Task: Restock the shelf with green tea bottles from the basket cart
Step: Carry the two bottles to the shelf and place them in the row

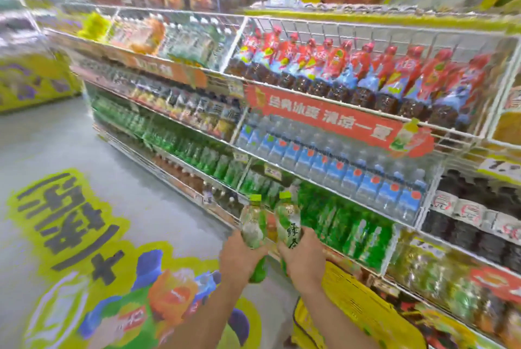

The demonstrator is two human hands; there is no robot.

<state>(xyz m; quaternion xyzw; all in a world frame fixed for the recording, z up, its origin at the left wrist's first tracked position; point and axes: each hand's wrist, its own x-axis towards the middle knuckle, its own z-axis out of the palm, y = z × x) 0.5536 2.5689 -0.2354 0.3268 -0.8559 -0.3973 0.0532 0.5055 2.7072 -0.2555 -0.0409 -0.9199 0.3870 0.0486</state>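
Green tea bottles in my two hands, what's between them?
Nothing, in the head view. The left hand grips the left bottle, the right hand the right bottle, a narrow gap apart; only the shelf shows behind it.

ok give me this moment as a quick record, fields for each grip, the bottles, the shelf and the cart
left grip: wrapped round the lower half of the left bottle
right grip: wrapped round the lower half of the right bottle
bottles: two, green caps, roughly upright, side by side
shelf: wire tiers full of drinks; green row just beyond the bottles
cart: yellow, under the right arm, contents not visible
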